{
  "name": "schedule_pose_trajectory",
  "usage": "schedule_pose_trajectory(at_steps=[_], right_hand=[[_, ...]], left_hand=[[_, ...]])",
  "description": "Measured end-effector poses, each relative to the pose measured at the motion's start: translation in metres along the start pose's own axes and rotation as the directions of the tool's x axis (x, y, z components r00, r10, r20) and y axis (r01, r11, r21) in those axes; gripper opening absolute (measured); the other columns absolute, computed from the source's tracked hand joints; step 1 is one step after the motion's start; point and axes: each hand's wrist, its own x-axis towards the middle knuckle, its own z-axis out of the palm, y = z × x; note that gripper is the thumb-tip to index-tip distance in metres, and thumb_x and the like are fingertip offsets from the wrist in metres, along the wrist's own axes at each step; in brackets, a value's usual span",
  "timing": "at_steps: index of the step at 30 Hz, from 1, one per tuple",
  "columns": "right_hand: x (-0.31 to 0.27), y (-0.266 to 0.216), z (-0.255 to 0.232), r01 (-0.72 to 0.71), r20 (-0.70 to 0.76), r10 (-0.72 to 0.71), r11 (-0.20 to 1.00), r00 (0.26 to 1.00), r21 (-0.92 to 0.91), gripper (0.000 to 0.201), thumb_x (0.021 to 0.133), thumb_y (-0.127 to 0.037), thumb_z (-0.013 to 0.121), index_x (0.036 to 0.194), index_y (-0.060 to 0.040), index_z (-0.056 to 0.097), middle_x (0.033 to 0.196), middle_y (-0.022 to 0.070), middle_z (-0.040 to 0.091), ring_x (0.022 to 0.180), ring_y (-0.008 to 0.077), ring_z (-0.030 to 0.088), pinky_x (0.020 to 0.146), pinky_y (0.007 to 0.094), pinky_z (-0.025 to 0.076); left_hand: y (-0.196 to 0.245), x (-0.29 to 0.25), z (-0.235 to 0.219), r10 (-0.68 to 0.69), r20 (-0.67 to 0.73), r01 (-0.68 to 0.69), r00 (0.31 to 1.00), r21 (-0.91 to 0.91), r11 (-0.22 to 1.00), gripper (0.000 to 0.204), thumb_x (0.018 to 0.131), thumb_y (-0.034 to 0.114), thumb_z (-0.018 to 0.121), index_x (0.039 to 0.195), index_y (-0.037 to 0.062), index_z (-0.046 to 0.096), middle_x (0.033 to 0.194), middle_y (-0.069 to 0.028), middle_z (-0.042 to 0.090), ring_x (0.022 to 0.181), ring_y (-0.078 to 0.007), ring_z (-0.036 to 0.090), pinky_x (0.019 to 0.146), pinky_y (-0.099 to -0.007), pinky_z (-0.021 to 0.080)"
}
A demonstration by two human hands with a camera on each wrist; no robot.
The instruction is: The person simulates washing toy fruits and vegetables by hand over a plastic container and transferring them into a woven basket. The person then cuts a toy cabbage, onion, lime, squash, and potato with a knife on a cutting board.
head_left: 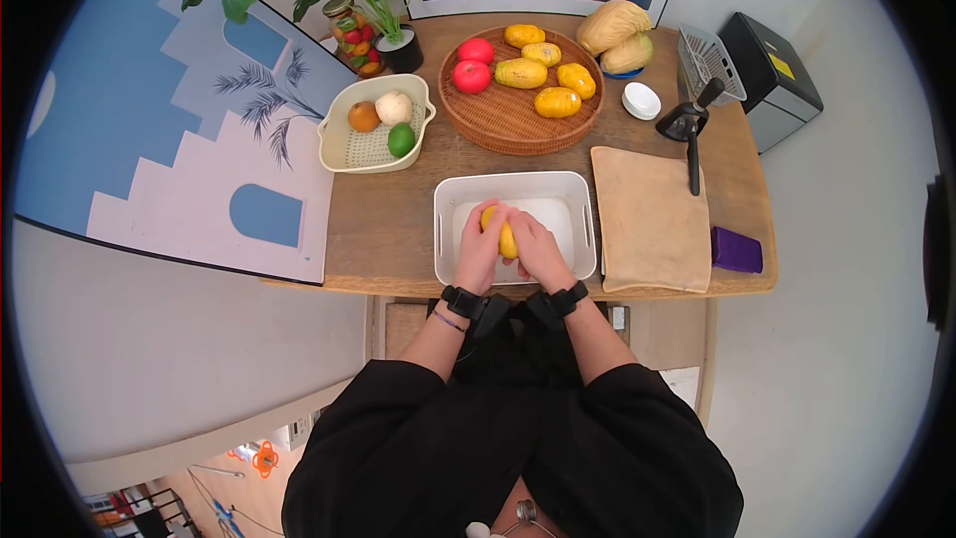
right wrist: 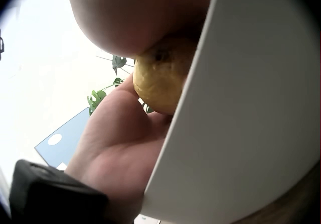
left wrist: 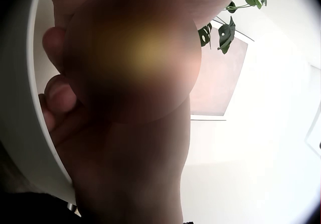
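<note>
Both hands are together over a white bin (head_left: 464, 179) with cut-out handles. Between them is a yellow mango (head_left: 509, 241), which shows its wrinkled skin and dark stem end in the right wrist view. My left hand (head_left: 478, 251) grips it from the left, fingers curled over the top. From the other side my right hand (head_left: 539, 247) wraps round it, covering much of its surface. A dark blur fills the middle of the left wrist view, and the bin's wall hides part of the mango in the right wrist view.
A round wicker tray (head_left: 498, 125) holds mangoes and red fruits behind the bin. A cream basket (head_left: 344, 154) with several fruits stands left. Right are a tan cloth (head_left: 647, 229), a black-handled tool (head_left: 687, 125), a purple folded cloth (head_left: 737, 250) and a white bowl (head_left: 640, 101).
</note>
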Motion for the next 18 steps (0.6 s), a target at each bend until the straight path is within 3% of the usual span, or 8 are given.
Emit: schedule_pose_trajectory(at_steps=[1, 6, 8, 11, 13, 15, 17, 18], right_hand=[[0.0, -0.002, -0.004, -0.114, 0.059, 0.111, 0.992, 0.992, 0.053, 0.05, 0.105, -0.045, 0.048, 0.128, -0.0021, 0.062, 0.076, 0.0114, 0.067, 0.05, 0.0147, 0.061, 0.044, 0.0268, 0.047], [0.011, 0.018, 0.0, -0.046, -0.021, 0.046, 0.999, 0.999, 0.006, 0.052, 0.106, -0.046, 0.044, 0.125, -0.001, 0.063, 0.081, 0.013, 0.068, 0.055, 0.0155, 0.063, 0.047, 0.0265, 0.048], [0.012, 0.021, 0.007, 0.026, -0.039, -0.024, 0.999, 0.999, 0.033, 0.049, 0.106, -0.042, 0.048, 0.13, -0.0014, 0.061, 0.09, 0.015, 0.07, 0.06, 0.016, 0.065, 0.05, 0.0268, 0.051], [0.021, 0.04, 0.015, 0.284, -0.075, -0.286, 0.958, 0.955, -0.041, 0.046, 0.103, -0.031, 0.058, 0.14, -0.0035, 0.054, 0.117, 0.018, 0.066, 0.077, 0.0177, 0.069, 0.056, 0.028, 0.055], [0.027, 0.049, 0.014, 0.604, 0.042, -0.619, 0.748, 0.785, -0.276, 0.053, 0.099, -0.023, 0.066, 0.147, -0.0061, 0.048, 0.136, 0.0183, 0.055, 0.091, 0.0189, 0.069, 0.06, 0.0288, 0.057], [0.027, 0.048, 0.013, 0.608, 0.035, -0.619, 0.758, 0.785, -0.238, 0.05, 0.102, -0.027, 0.061, 0.146, -0.0057, 0.049, 0.128, 0.0176, 0.06, 0.084, 0.0179, 0.069, 0.058, 0.0285, 0.056], [0.019, 0.037, 0.009, 0.61, 0.029, -0.618, 0.767, 0.786, -0.2, 0.049, 0.104, -0.032, 0.057, 0.144, -0.0052, 0.05, 0.121, 0.0168, 0.064, 0.076, 0.0169, 0.069, 0.055, 0.0281, 0.056], [0.009, 0.022, 0.005, 0.352, 0.012, -0.352, 0.934, 0.936, -0.064, 0.048, 0.106, -0.035, 0.051, 0.143, -0.0052, 0.051, 0.11, 0.0151, 0.066, 0.068, 0.0161, 0.067, 0.053, 0.0279, 0.054]], left_hand=[[0.005, -0.005, 0.005, -0.013, 0.039, 0.011, 0.999, 0.033, 0.999, 0.038, 0.106, 0.03, 0.057, 0.132, 0.0025, 0.052, 0.112, -0.0081, 0.061, 0.099, -0.0152, 0.06, 0.081, -0.0301, 0.053], [-0.009, 0.006, -0.005, -0.007, 0.028, 0.007, 1.0, -0.003, 1.0, 0.041, 0.105, 0.029, 0.06, 0.135, 0.0057, 0.046, 0.11, -0.0076, 0.059, 0.097, -0.0154, 0.06, 0.077, -0.0305, 0.052], [-0.014, 0.01, -0.009, 0.032, -0.158, -0.037, 0.987, -0.033, 0.999, 0.038, 0.107, 0.034, 0.055, 0.133, 0.0076, 0.047, 0.11, -0.0073, 0.058, 0.097, -0.0157, 0.06, 0.079, -0.0307, 0.052], [-0.006, 0.002, -0.004, 0.02, -0.179, -0.04, 0.984, -0.11, 0.993, 0.037, 0.109, 0.039, 0.049, 0.131, 0.0088, 0.048, 0.108, -0.0066, 0.058, 0.096, -0.0162, 0.06, 0.079, -0.0309, 0.053], [-0.01, 0.005, -0.007, 0.041, -0.156, -0.058, 0.987, -0.109, 0.992, 0.038, 0.109, 0.04, 0.047, 0.131, 0.0087, 0.048, 0.108, -0.0064, 0.058, 0.094, -0.0164, 0.06, 0.077, -0.0309, 0.053], [-0.007, 0.004, -0.006, 0.061, -0.133, -0.075, 0.989, -0.108, 0.991, 0.039, 0.11, 0.041, 0.044, 0.131, 0.0086, 0.048, 0.107, -0.0063, 0.059, 0.093, -0.0166, 0.06, 0.075, -0.0309, 0.053], [0.004, 0.0, -0.003, -0.092, -0.014, 0.09, 0.996, -0.085, 0.992, 0.036, 0.109, 0.036, 0.049, 0.131, 0.0074, 0.048, 0.107, -0.0066, 0.059, 0.092, -0.0159, 0.061, 0.075, -0.0308, 0.053], [0.006, -0.002, 0.0, -0.092, -0.014, 0.091, 0.996, -0.085, 0.992, 0.036, 0.109, 0.036, 0.049, 0.131, 0.0074, 0.048, 0.107, -0.0066, 0.059, 0.092, -0.0159, 0.061, 0.075, -0.0308, 0.053]])
